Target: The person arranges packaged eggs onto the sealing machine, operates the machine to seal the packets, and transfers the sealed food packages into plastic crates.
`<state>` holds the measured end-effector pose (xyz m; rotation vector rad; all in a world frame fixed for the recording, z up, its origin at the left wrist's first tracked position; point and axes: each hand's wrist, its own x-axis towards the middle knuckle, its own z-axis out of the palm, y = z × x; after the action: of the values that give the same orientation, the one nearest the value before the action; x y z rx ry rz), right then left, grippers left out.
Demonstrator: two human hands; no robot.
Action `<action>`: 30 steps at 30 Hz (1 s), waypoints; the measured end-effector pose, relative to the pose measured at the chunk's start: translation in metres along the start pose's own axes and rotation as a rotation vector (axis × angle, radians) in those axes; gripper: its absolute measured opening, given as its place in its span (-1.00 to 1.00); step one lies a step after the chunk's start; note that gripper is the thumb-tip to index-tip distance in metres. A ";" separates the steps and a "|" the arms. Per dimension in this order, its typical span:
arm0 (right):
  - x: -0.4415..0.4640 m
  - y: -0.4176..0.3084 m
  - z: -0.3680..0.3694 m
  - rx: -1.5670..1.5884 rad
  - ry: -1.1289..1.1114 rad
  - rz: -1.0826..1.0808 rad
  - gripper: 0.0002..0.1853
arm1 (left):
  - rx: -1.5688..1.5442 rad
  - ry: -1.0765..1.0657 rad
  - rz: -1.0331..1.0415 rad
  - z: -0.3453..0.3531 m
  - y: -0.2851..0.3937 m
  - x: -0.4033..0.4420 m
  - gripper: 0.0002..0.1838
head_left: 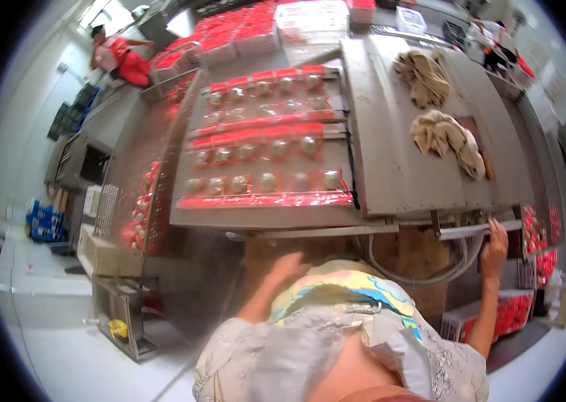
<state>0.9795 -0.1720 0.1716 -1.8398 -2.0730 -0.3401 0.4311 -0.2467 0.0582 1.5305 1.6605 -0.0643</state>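
Note:
My right hand (495, 249) is closed at the right end of a pale metal bar (460, 232) on the front edge of a large steel machine. My left hand (286, 266) hangs below the machine's front edge, near my patterned apron (340, 285); motion smears its fingers. On the machine's left bed (243, 216), several clear plastic pouches (279, 147) with red ends lie in rows, each with a roundish pale item inside. The steel lid (390, 167) covers the right side, with two crumpled tan cloths (440, 132) on top.
A wire-sided trough (122, 201) with red packs runs along the left. White crates of red packs (236, 40) stand at the back. A crate (507, 315) sits low at right, and a coiled hose (423, 278) hangs under the machine. One person (119, 57) stands far left, another (497, 47) far right.

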 end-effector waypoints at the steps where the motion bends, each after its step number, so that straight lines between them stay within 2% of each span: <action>1: -0.001 0.020 -0.002 -0.014 -0.051 0.012 -0.41 | -0.063 0.033 0.051 -0.008 0.013 -0.003 -0.47; 3: 0.000 0.055 -0.004 -0.061 -0.093 -0.065 -0.38 | -0.187 0.122 0.148 -0.019 0.045 -0.005 -0.46; 5: 0.005 0.096 0.011 -0.066 -0.093 -0.047 -0.36 | -0.240 0.082 0.389 -0.039 0.086 -0.001 -0.47; 6: 0.007 0.118 0.019 -0.079 -0.117 -0.019 -0.40 | -0.261 -0.114 0.438 -0.055 0.118 0.006 -0.49; 8: 0.010 0.174 0.048 -0.242 -0.182 0.029 -0.50 | -0.602 -0.188 0.671 -0.054 0.175 0.018 -0.55; 11: 0.019 0.228 0.089 -0.283 -0.198 0.019 -0.64 | -0.513 -0.283 0.985 -0.051 0.281 0.016 -0.59; 13: 0.030 0.193 0.065 -0.375 -0.308 0.054 -0.66 | -0.219 0.083 1.284 -0.015 0.337 0.031 -0.50; 14: 0.019 0.219 0.090 -0.327 -0.233 0.050 -0.66 | -0.139 0.202 1.327 0.002 0.356 0.038 -0.46; 15: 0.007 0.243 0.112 -0.261 -0.021 -0.072 -0.68 | -0.063 0.322 1.369 0.018 0.372 0.044 -0.41; 17: 0.013 0.214 0.093 -0.117 0.101 -0.163 -0.69 | 0.140 0.350 1.221 0.045 0.382 0.059 -0.40; 18: 0.016 0.215 0.091 -0.135 0.036 -0.108 -0.70 | 0.237 0.364 1.143 0.060 0.386 0.070 -0.40; 20: 0.017 0.214 0.090 -0.165 -0.097 0.006 -0.70 | 0.210 0.423 1.039 0.111 0.394 0.119 -0.38; 21: 0.015 0.217 0.092 -0.177 -0.081 -0.025 -0.70 | 0.199 0.447 0.985 0.113 0.394 0.122 -0.36; 22: 0.015 0.219 0.093 -0.187 -0.066 -0.052 -0.70 | 0.255 0.452 0.947 0.114 0.394 0.124 -0.45; 24: 0.008 0.244 0.113 -0.210 -0.001 -0.073 -0.69 | 0.245 0.326 0.857 0.107 0.397 0.127 -0.52; 25: 0.009 0.238 0.107 -0.236 -0.083 -0.023 -0.69 | 0.241 0.265 0.813 0.100 0.397 0.125 -0.56; 26: 0.014 0.233 0.099 -0.260 -0.165 0.028 -0.69 | 0.294 0.298 0.817 0.092 0.396 0.117 -0.66; 27: 0.016 0.225 0.092 -0.285 -0.246 0.076 -0.68 | 0.289 0.292 0.819 0.091 0.394 0.116 -0.66; 30: 0.012 0.248 0.108 -0.197 -0.061 -0.003 -0.70 | 0.265 0.314 0.840 0.095 0.398 0.120 -0.70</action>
<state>1.2130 -0.0856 0.0664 -1.9814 -2.1501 -0.5118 0.8288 -0.1061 0.1202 2.4273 1.1289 0.4373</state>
